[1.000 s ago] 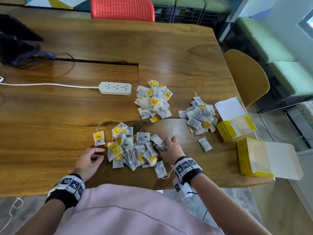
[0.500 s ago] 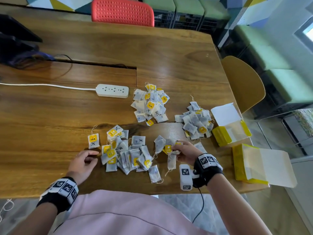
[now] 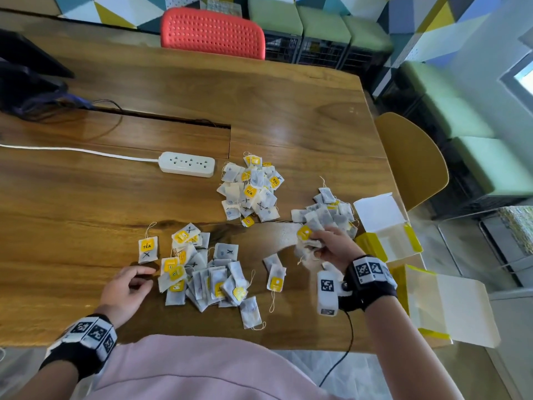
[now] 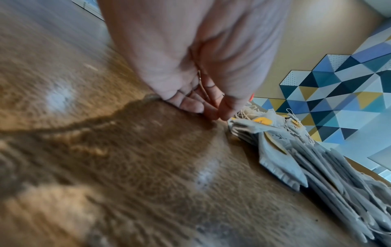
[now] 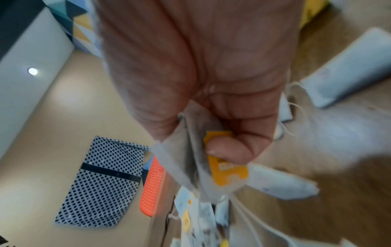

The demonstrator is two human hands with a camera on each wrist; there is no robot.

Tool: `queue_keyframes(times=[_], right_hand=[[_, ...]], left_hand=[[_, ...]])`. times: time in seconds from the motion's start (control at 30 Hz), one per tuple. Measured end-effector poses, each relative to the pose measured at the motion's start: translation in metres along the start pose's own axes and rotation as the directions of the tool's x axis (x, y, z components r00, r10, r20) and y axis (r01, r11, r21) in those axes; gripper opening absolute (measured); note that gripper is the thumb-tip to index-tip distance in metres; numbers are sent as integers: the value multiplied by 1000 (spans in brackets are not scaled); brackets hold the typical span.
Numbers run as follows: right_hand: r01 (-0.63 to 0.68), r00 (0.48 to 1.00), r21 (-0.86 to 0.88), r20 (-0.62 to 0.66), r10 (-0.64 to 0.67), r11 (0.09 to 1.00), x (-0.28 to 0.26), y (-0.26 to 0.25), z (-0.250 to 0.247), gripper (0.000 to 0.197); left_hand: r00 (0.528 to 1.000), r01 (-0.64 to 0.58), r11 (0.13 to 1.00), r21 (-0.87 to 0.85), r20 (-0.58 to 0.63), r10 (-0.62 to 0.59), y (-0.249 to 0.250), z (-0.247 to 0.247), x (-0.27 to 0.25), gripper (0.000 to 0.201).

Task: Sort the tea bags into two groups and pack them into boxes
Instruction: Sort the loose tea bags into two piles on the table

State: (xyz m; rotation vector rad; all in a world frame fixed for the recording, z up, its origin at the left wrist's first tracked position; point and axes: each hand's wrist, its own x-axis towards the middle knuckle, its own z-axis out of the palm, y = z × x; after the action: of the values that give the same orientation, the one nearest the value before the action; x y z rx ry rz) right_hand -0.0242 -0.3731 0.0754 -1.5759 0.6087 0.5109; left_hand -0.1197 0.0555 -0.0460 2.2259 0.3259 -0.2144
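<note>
A near heap of tea bags (image 3: 202, 272) with yellow tags lies in front of me. Two sorted piles lie farther off: one marked with X (image 3: 251, 192) and one at the right (image 3: 326, 212). My right hand (image 3: 326, 243) grips a bunch of tea bags (image 3: 307, 241) just in front of the right pile; the right wrist view shows its thumb pressing a yellow tag (image 5: 228, 168). My left hand (image 3: 127, 290) rests on the table with loosely curled fingers (image 4: 198, 107) beside the near heap (image 4: 296, 150), holding nothing. Two open yellow boxes (image 3: 386, 241) (image 3: 438, 304) stand at the right edge.
A white power strip (image 3: 187, 164) with its cable lies behind the heaps. A dark bag (image 3: 26, 79) sits at the far left. A red chair (image 3: 213, 33) stands across the wooden table (image 3: 72, 215), a yellow chair (image 3: 412, 160) at the right.
My right hand took a bunch of tea bags from the near heap and carried it right, up to the right pile. The left hand stayed beside the heap.
</note>
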Motion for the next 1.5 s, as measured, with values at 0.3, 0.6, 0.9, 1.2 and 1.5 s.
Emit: queue_keyframes(times=[0.3,0.6,0.9,1.2,1.5], right_hand=[[-92,936,-322,-351,-28,942,69,-42,-50,17],[103,931,-869,-88,-356,484,26,-2,25,45],[119,993,-917,104,-59,381,13,62,75,41],[-30,955,-28,295,37,999,7,45,39,7],[-464,814,591,578,55,660,6,47,38,52]], left_hand=[[999,8,1000,-24,-42,-9,3,2,-2,23],[999,13,1000,-26,-34,-13,4,2,-3,23],[998,57,998,-23,-20,-57,8,2,-3,24],[996,90,995,-41,-5,-90,16,-2,-3,21],[978,-183,979,-91,84,191,98,0,-6,25]])
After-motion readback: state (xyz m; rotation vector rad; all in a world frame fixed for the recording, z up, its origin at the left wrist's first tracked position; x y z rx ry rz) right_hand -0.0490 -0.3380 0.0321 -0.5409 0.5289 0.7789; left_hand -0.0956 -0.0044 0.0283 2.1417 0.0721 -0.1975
